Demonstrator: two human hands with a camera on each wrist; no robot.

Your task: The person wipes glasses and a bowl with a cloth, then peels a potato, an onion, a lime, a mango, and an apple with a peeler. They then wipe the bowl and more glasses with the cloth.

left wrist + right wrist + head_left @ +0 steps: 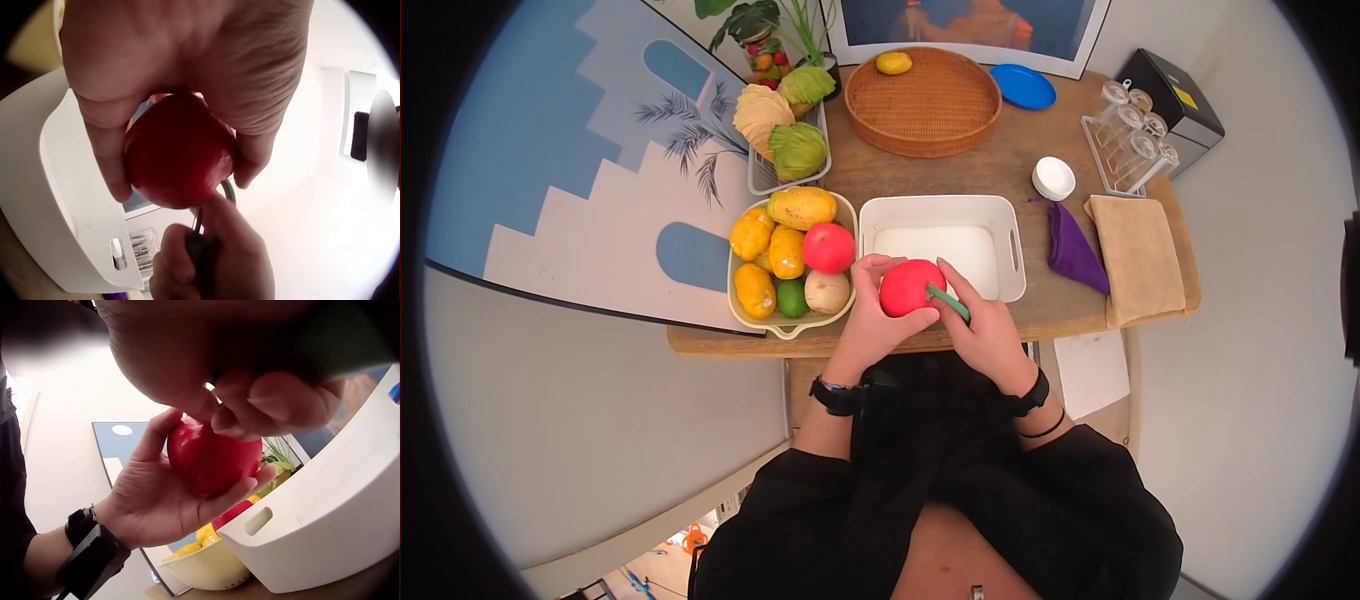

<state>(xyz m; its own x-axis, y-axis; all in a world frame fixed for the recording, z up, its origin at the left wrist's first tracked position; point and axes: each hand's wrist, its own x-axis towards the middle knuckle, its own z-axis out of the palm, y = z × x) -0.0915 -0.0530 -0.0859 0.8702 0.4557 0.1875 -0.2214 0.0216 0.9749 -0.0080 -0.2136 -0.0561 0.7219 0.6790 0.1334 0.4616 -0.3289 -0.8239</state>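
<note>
Wooden table [1015,130], red fruit [908,288] held, wicker basket [925,140] head-view only

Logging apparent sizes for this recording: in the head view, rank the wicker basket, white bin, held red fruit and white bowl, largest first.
1. Wicker basket and white bin, too alike to rank
2. Held red fruit
3. White bowl
</note>
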